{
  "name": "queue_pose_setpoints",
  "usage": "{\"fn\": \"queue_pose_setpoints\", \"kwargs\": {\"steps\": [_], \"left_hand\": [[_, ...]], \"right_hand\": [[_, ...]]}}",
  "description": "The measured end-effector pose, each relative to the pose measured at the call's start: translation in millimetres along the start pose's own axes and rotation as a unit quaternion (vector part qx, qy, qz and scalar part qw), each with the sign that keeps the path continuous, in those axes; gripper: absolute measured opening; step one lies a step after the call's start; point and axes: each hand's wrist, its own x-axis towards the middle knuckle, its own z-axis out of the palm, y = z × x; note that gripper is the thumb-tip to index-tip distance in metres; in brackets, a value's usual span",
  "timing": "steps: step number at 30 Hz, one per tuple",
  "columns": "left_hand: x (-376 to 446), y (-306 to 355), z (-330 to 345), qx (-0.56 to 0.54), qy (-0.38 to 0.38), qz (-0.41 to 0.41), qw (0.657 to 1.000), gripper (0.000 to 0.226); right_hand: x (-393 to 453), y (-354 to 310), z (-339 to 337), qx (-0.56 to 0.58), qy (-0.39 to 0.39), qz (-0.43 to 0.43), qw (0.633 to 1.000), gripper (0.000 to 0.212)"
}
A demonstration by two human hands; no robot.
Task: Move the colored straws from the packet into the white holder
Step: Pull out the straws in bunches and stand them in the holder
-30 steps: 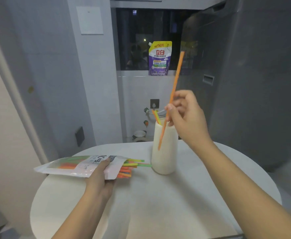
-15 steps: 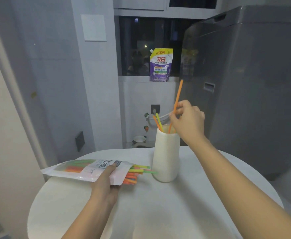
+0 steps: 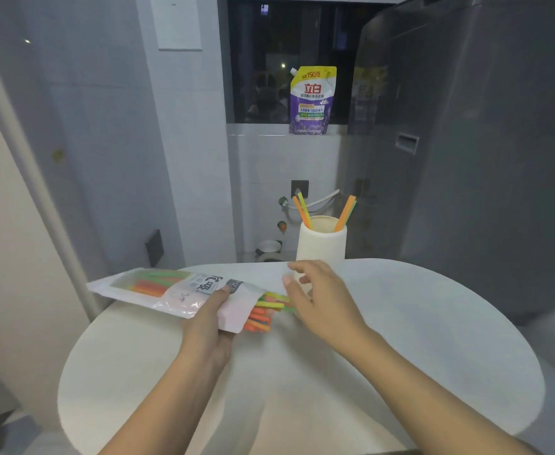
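Note:
The white holder [image 3: 321, 245] stands upright at the far side of the round table [image 3: 401, 339]. Orange and green straws [image 3: 344, 213] lean out of its top, some left, some right. The straw packet [image 3: 171, 289] lies at the table's left edge, with orange, yellow and green straw ends [image 3: 264, 311] sticking out of its open right end. My left hand [image 3: 212, 326] grips the packet near that open end. My right hand [image 3: 322, 300] hovers in front of the holder's base, fingers spread, holding nothing, its fingertips close to the protruding straw ends.
A purple and yellow refill pouch [image 3: 312, 100] stands on the window ledge behind. A tall grey appliance [image 3: 483, 152] fills the right side past the table. A grey wall and a door frame lie to the left.
My right hand let the orange straw go into the holder, then dropped down and left toward the packet's open end. My left hand kept its hold on the packet.

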Motion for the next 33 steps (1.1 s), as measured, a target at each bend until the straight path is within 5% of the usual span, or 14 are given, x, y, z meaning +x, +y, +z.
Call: {"fn": "queue_pose_setpoints", "kwargs": {"steps": [5,10,16,22,26,33], "left_hand": [[3.6,-3.4,3.5,-0.005,-0.034,-0.004,0.999,0.050],[2.4,-1.4,1.5,0.003,-0.010,0.024,1.000,0.046],[8.0,10.2,-6.1,-0.066,0.043,0.026,0.997,0.044],[9.6,10.9,-5.0,-0.102,0.052,0.025,0.993,0.048],[6.2,8.0,0.8,-0.103,0.042,0.024,0.993,0.048],[-11.9,-9.6,16.3,-0.129,0.047,0.019,0.990,0.041]], "right_hand": [[-3.3,4.2,18.3,0.048,-0.134,0.087,0.986,0.042],[3.9,4.2,7.8,0.041,-0.058,0.051,0.996,0.017],[9.3,18.1,-25.0,0.113,-0.046,0.132,0.984,0.010],[-2.4,9.5,-13.8,0.454,0.022,0.261,0.852,0.027],[-9.2,0.9,8.7,0.566,-0.019,0.322,0.759,0.024],[3.9,-11.1,29.9,0.606,-0.022,0.278,0.745,0.041]]}}
